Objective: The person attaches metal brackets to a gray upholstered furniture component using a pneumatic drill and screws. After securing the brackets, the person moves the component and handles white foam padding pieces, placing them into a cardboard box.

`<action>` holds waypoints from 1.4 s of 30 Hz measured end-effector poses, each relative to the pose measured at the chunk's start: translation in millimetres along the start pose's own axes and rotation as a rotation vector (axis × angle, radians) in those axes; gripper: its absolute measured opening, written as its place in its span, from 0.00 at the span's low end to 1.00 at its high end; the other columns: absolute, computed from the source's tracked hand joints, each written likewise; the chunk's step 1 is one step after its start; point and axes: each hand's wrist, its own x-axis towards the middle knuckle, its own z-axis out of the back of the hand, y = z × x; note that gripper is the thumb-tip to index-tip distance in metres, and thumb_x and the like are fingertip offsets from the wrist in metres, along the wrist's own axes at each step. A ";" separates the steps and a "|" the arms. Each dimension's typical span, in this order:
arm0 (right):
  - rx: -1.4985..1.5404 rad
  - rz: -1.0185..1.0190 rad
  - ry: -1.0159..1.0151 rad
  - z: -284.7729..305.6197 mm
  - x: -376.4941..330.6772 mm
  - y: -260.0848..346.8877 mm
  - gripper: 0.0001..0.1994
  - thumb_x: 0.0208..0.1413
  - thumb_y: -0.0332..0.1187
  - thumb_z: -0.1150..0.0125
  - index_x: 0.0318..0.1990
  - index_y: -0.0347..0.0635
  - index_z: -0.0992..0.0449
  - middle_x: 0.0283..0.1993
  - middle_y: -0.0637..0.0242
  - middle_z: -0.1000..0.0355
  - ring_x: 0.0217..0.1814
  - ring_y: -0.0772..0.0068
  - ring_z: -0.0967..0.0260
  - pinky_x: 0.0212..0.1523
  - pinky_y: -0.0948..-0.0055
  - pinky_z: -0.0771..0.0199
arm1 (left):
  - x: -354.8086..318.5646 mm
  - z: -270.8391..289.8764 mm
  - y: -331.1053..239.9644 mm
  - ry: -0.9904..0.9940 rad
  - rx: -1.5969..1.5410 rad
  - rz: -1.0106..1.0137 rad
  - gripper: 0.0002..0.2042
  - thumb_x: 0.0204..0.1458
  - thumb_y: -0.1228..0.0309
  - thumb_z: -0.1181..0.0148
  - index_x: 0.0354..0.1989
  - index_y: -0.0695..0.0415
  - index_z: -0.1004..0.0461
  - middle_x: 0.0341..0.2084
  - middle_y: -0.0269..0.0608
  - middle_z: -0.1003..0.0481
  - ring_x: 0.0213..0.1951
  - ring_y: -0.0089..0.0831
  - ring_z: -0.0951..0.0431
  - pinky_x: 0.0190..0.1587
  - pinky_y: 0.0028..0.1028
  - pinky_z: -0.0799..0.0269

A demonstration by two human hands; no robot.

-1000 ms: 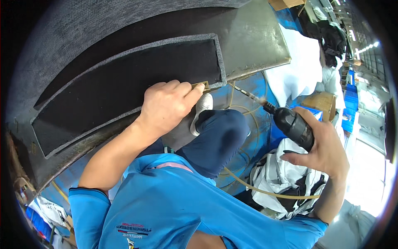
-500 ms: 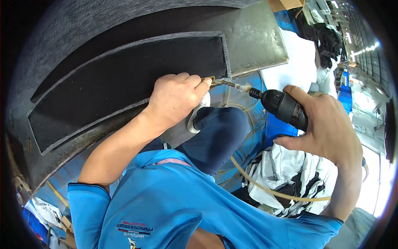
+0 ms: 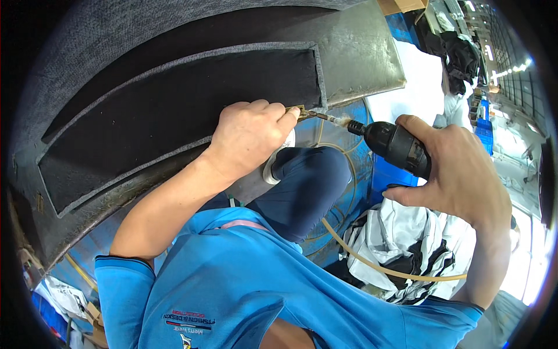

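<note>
My left hand (image 3: 249, 136) is closed, its thumb and fingertips pressing a small brass-coloured metal piece (image 3: 299, 111) at the near right corner of a black panel with a grey felt edge (image 3: 186, 99). My right hand (image 3: 465, 168) is wrapped round a black power screwdriver (image 3: 395, 145), held roughly level to the right of that corner. Its long bit (image 3: 325, 117) points left and its tip reaches the metal piece. A screw, if there is one, is too small to make out. The driver's grip is mostly hidden by my palm.
The panel lies on a dark, worn bench top (image 3: 360, 52); grey felt (image 3: 116, 41) curves up behind it. A tan hose (image 3: 383, 270) loops below my right arm. White and black bundled material (image 3: 401, 238) sits at lower right, and a white sheet (image 3: 415, 81) beyond the bench corner.
The screwdriver and my right hand have shifted very slightly to the left. My left hand stays on the metal piece at the panel's corner.
</note>
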 end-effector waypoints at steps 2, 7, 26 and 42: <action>-0.047 -0.001 -0.002 2.5 0.4 3.7 0.36 0.32 0.48 0.21 0.52 0.41 0.24 0.18 0.52 0.33 0.26 0.41 0.29 0.33 0.53 0.31 | 0.1 -0.5 -0.1 0.003 0.001 -0.005 0.07 0.51 0.66 0.32 0.38 0.48 0.18 0.20 0.28 0.29 0.22 0.25 0.25 0.21 0.27 0.30; -0.185 0.059 -0.063 8.4 0.5 13.5 0.33 0.33 0.47 0.21 0.48 0.43 0.25 0.18 0.54 0.32 0.26 0.42 0.28 0.32 0.53 0.30 | -0.4 0.8 0.7 0.015 -0.002 -0.004 0.08 0.50 0.66 0.32 0.39 0.48 0.18 0.20 0.28 0.30 0.22 0.24 0.25 0.21 0.27 0.29; -0.380 0.044 -0.112 13.7 6.1 71.2 0.36 0.34 0.38 0.19 0.55 0.38 0.26 0.30 0.59 0.23 0.36 0.54 0.23 0.37 0.59 0.24 | -4.8 -6.0 0.2 0.007 0.055 -0.044 0.07 0.50 0.67 0.34 0.38 0.48 0.19 0.20 0.28 0.30 0.23 0.23 0.25 0.22 0.26 0.29; -0.172 0.063 -0.089 -5.8 -6.3 13.5 0.40 0.30 0.55 0.18 0.50 0.41 0.25 0.22 0.55 0.27 0.31 0.44 0.24 0.33 0.52 0.30 | 0.4 -2.1 1.5 -0.004 0.083 -0.048 0.07 0.51 0.65 0.31 0.37 0.48 0.19 0.20 0.28 0.30 0.23 0.25 0.24 0.22 0.27 0.28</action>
